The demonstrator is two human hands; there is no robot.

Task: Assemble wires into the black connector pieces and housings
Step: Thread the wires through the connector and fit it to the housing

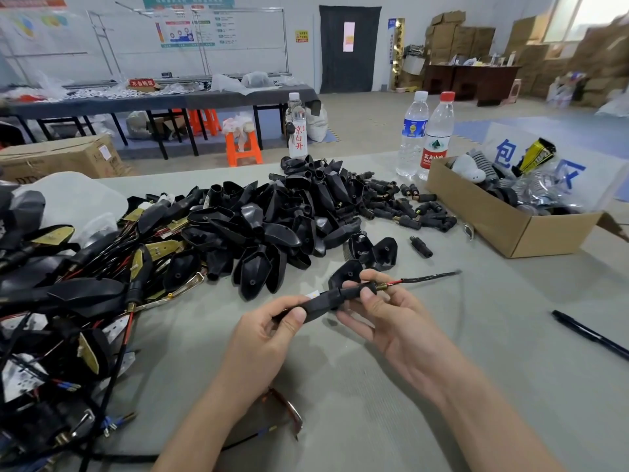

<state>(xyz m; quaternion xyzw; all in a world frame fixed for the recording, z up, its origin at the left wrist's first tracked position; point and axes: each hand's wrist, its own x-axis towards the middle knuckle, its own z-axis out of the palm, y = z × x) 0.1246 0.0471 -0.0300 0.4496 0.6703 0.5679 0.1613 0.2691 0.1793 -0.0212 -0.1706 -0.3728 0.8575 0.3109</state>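
Currently, above the near edge of the grey table [476,369], the left hand [269,338] is pinching the lower-left end of the black plastic housing [320,303] while the right hand [384,318] is curling round its black connector stem [351,292], the long axis running up-right into the trailing red-and-black wire [425,278].

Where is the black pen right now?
Head view, far right: the black pen lies on the table, right of the right hand, nearer than the cardboard box.

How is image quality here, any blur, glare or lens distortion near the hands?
Head view: soft even light, faint shadows; left hand, right hand and black housing sharp at centre; edges bend from the wide lens; far stacked boxes smeared; window blown out.
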